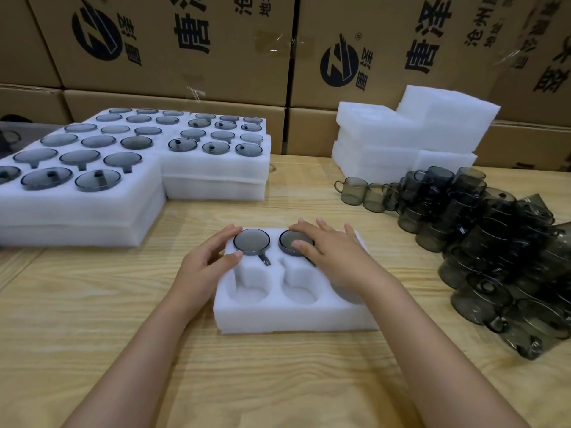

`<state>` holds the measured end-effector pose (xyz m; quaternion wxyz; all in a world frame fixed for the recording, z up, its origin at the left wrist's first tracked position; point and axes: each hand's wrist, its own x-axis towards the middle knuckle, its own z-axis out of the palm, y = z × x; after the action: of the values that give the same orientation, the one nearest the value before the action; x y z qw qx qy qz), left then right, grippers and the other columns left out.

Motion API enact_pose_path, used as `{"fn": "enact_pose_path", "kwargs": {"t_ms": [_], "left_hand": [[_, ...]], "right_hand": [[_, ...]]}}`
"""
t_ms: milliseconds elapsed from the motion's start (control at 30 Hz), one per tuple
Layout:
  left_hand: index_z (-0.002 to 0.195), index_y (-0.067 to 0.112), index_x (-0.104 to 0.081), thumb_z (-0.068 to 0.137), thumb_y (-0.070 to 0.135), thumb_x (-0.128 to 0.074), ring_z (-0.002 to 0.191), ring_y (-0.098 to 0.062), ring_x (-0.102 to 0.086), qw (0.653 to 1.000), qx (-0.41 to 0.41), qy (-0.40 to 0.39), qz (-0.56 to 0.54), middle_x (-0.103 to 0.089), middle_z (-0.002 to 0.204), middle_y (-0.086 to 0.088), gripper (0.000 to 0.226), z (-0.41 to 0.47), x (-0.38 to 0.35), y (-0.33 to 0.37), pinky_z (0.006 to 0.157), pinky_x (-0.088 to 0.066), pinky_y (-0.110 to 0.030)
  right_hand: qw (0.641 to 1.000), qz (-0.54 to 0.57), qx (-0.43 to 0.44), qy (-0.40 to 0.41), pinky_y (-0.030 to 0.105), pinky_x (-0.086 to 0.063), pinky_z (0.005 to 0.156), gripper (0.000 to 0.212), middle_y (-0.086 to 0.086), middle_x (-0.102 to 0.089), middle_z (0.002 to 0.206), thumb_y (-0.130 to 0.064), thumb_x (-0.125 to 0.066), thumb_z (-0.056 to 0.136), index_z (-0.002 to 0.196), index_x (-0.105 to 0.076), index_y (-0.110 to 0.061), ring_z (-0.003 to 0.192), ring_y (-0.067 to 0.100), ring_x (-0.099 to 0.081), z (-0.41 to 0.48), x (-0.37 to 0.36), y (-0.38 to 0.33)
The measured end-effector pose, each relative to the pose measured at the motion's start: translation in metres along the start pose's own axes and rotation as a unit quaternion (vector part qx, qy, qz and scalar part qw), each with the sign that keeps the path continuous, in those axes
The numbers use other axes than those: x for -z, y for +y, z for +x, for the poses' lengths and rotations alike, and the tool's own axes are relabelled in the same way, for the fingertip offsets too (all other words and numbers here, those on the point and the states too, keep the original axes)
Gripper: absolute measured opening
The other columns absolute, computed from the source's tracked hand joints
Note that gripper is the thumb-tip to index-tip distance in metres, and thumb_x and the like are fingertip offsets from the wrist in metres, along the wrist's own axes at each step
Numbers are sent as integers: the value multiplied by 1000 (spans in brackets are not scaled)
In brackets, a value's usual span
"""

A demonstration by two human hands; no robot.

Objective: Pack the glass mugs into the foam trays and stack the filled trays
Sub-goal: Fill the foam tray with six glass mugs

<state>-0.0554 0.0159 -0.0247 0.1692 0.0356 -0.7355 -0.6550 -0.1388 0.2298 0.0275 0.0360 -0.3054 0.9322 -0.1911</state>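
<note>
two mugs (251,241), maybe three, in tray (293,319)

Wooden table (92,304), cardboard boxes (173,44) behind

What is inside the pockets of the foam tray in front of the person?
In the foam tray, two glass mugs sit bottoms up in the far left and middle pockets. The near left and middle pockets are empty. The right hand covers the right pockets.
</note>
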Motion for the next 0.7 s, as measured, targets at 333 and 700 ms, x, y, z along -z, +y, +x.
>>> {"fn": "enact_pose_path", "kwargs": {"t_ms": [333,700], "left_hand": [[119,30,-63,89,8,-62,124,5,-48,1000,-5,2,1,-51,138,15,38,-1,0,1,96,-41,-21],[121,31,-63,76,25,-67,124,3,-49,1000,4,3,4,-53,135,17,45,-1,1,2,102,-41,-29]], "right_hand": [[834,-176,-203,482,46,-36,77,31,19,-58,109,-28,-61,87,106,-65,-5,98,41,-45,-98,29,42],[823,-200,-447,289,45,-26,93,33,22,-45,118,-31,-57,89,107,-63,-4,110,37,-32,-124,18,75]]}}
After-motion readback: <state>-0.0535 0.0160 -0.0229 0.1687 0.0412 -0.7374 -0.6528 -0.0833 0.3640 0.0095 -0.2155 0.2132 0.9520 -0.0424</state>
